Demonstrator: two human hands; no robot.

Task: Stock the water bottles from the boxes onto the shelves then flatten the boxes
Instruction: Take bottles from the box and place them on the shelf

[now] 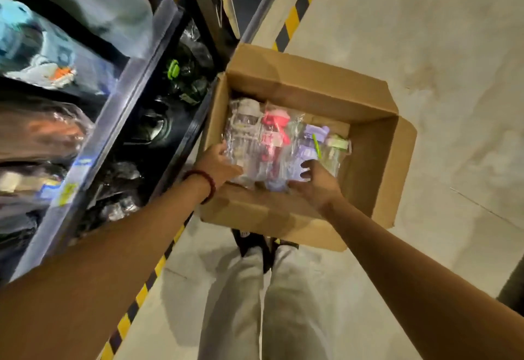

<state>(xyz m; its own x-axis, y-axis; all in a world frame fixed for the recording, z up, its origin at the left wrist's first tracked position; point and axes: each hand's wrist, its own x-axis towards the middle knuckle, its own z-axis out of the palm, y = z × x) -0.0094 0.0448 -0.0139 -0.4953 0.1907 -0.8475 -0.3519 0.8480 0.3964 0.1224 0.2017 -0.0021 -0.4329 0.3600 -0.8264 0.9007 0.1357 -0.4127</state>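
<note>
An open cardboard box (371, 155) stands on the floor beside the shelves (119, 104). Inside lie several water bottles in clear plastic wrap: a white-capped one (243, 121), a pink one (273, 132), a purple one (307, 144) and a green-capped one (336, 149). My left hand (217, 162), with a red bead bracelet on the wrist, grips the near end of the white-capped bottle. My right hand (317, 181) reaches into the box, fingers spread over the base of the purple bottle and touching it.
The shelves on the left hold wrapped dark bottles, one with a green clip (173, 68). A yellow-and-black floor stripe (295, 16) runs along the shelf base. My legs and feet (263, 249) stand just behind the box. Concrete floor (439, 47) lies to the right.
</note>
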